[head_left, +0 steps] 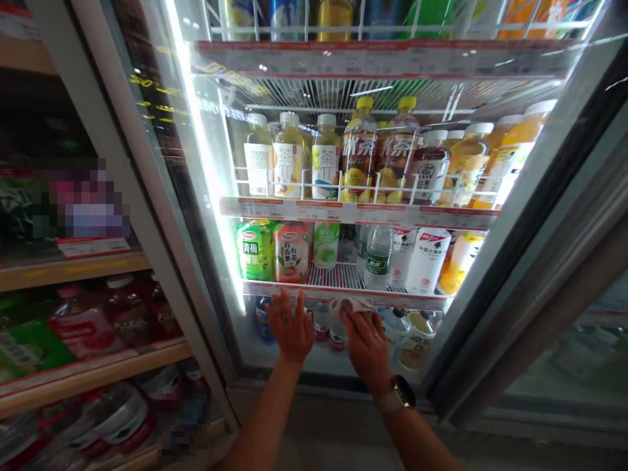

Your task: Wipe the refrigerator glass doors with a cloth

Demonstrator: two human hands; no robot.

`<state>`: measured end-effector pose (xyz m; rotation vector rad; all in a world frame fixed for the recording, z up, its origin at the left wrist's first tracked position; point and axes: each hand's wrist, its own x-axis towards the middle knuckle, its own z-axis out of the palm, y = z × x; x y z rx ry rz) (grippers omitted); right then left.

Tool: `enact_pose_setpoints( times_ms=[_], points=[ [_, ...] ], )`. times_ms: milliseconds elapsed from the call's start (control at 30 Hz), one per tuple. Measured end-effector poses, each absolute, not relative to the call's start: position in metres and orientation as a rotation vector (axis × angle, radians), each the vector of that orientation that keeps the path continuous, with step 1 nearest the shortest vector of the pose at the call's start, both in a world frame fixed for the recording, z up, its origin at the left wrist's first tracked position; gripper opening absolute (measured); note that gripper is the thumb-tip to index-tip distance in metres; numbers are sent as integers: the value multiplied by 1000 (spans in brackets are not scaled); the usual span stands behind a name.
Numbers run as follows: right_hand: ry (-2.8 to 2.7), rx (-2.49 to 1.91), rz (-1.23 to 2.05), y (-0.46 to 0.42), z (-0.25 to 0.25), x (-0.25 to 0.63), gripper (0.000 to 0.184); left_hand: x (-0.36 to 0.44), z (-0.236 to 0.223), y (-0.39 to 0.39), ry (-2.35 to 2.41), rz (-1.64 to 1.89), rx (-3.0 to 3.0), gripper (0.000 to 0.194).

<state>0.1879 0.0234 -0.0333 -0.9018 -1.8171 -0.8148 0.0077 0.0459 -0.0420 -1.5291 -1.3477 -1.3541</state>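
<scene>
A glass door point(338, 360) of a lit drinks fridge stands before me, with reflections across its upper part. My left hand point(291, 326) is raised with its fingers spread, flat at the glass, holding nothing. To its right, my right hand point(366, 337), with a watch point(403, 391) on the wrist, presses a pale cloth point(358, 305) against the glass at the height of a shelf edge point(314, 289). The cloth is bunched under the fingers and partly hidden by them. Behind the glass, just above the hands, are a red tea carton point(293, 254) and a clear water bottle point(379, 258).
Rows of bottled drinks point(326, 157) fill the fridge's middle shelf, with cans point(287, 16) higher up. The metal door frame point(483, 229) runs along the right. At left, an open wooden shelf point(93, 265) holds more drinks, including a pink-labelled bottle point(83, 327).
</scene>
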Motion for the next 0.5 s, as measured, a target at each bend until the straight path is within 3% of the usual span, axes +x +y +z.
enact_pose_setpoints(
  times_ms=[267, 500],
  points=[
    [-1380, -1024, -676, 28, -21, 196, 68, 8, -43, 49, -1268, -1405, -1476, 59],
    [-1812, -959, -601, 14, -64, 140, 75, 5, -42, 49, -1259, -1375, -1451, 59]
  ],
)
